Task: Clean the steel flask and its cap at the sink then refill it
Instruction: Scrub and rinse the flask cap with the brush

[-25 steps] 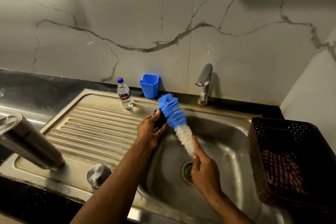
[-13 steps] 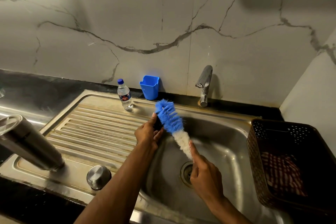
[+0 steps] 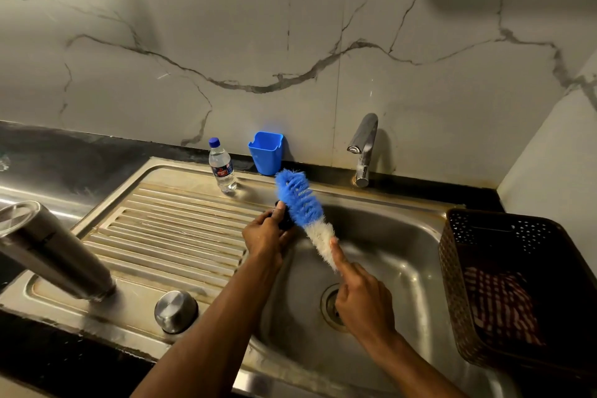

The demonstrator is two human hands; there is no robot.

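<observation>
Nearest, a round steel cap [image 3: 176,311] sits on the drainboard's near edge, with the steel flask [image 3: 48,250] standing to its left. Over the sink [image 3: 403,268], the right hand [image 3: 363,300] grips the bottle brush [image 3: 307,213] with its fingers curled round the handle, forefinger extended along it. The left hand [image 3: 266,233] pinches a small dark piece [image 3: 284,220] against the blue bristles. Far back stand a water bottle [image 3: 222,166], a blue cup [image 3: 266,153] and the tap [image 3: 363,149].

flask [image 3: 51,252], cap [image 3: 176,311] on drainboard [image 3: 168,236]

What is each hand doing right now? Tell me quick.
Left hand: grips a small dark object against the bottle brush.
Right hand: holds the brush's lower end, index finger along the white bristles.
</observation>
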